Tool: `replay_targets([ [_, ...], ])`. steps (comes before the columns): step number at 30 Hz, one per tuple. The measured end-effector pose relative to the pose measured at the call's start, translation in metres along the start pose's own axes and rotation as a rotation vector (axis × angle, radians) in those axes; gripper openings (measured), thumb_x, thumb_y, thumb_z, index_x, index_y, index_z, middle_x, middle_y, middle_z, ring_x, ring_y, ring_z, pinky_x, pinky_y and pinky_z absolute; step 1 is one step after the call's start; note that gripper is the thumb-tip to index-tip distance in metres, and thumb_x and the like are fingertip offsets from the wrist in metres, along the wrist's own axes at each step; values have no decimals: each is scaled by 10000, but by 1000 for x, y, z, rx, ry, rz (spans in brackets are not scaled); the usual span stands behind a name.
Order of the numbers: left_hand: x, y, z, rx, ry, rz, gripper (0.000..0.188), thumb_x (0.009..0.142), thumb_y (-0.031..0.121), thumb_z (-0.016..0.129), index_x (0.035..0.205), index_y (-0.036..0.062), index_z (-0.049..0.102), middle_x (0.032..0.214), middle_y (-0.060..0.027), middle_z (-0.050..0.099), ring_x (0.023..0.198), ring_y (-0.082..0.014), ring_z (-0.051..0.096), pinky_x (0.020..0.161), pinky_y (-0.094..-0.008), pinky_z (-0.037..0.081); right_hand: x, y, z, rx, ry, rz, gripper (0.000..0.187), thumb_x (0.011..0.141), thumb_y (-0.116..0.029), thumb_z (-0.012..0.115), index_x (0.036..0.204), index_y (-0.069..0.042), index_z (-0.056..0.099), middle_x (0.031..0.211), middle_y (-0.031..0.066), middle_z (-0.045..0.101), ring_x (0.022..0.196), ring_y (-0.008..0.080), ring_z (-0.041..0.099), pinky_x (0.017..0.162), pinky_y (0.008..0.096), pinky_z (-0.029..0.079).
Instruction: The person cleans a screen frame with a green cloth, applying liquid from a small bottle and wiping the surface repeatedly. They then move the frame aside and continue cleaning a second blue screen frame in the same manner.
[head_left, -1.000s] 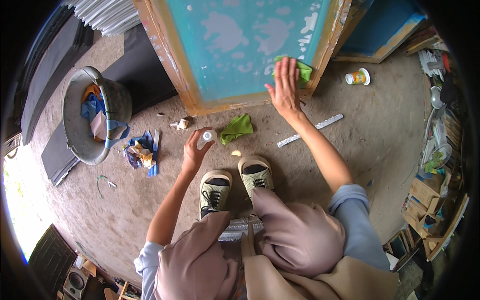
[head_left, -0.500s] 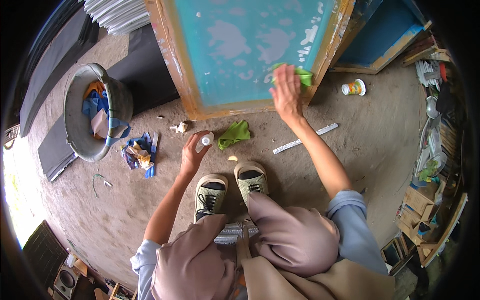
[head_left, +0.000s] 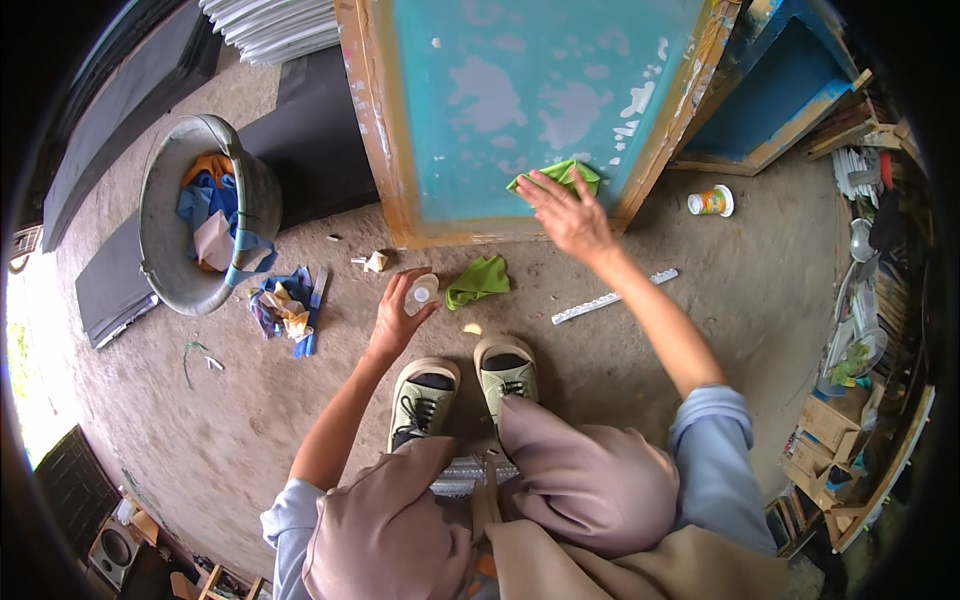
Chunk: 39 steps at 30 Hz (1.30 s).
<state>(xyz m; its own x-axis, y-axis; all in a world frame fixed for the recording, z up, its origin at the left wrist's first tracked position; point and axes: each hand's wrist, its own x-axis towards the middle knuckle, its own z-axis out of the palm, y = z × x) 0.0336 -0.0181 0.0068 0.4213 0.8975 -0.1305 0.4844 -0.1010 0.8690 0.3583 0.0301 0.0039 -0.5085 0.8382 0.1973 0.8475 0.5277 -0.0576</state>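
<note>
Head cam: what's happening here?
A person crouches on a dirt floor. The right hand presses a green cloth against the teal mesh of a wooden-framed screen. The left hand holds a small white bottle. A second green cloth lies by the shoes.

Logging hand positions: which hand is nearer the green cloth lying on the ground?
Left. The left hand, holding a small bottle, is beside the cloth; the right hand is up on the frame.

Light-blue sleeves (head_left: pixel 712 440), mauve trousers (head_left: pixel 580 480), pale-green sneakers (head_left: pixel 510 372)
</note>
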Motion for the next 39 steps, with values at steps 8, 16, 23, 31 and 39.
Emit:
replay_targets([
  [8,-1,0,0,-57,12,30,604,687,174,762,1208,60,479,1168,-141,513,1103,-331,490,939,-401,410,5,15,-12,-146,41,-90,578,866,-117,522,1394,-181,299,1457,-80,273,1352,100,230,1133,464,69],
  [16,-2,-6,-14,29,-12,69,726,675,308,775,1251,46,420,1232,-130,481,1175,-319,432,994,-420,362,4,11,-18,-63,25,38,489,864,-99,514,1338,-161,409,1449,-63,299,1350,118,247,1134,398,154],
  [23,1,-21,-18,-17,46,65,790,713,430,716,1307,44,365,1288,-171,425,1223,-345,379,1038,-440,300,10,19,-30,-144,33,34,507,858,-112,541,1341,-191,407,1455,-89,284,1350,76,230,1131,463,103],
  [31,-2,-30,-21,-68,104,30,794,739,471,677,1310,9,376,1275,-169,444,1230,-299,400,1046,-437,285,19,6,-44,-166,83,158,579,862,-138,543,1397,-139,322,1460,-43,296,1350,120,255,1133,414,121],
  [39,6,-29,-12,-147,168,37,726,736,387,702,1278,7,403,1243,-170,463,1182,-314,425,1013,-427,316,17,-16,-24,-33,130,285,585,869,-135,541,1406,-133,311,1464,13,290,1350,185,265,1112,406,194],
])
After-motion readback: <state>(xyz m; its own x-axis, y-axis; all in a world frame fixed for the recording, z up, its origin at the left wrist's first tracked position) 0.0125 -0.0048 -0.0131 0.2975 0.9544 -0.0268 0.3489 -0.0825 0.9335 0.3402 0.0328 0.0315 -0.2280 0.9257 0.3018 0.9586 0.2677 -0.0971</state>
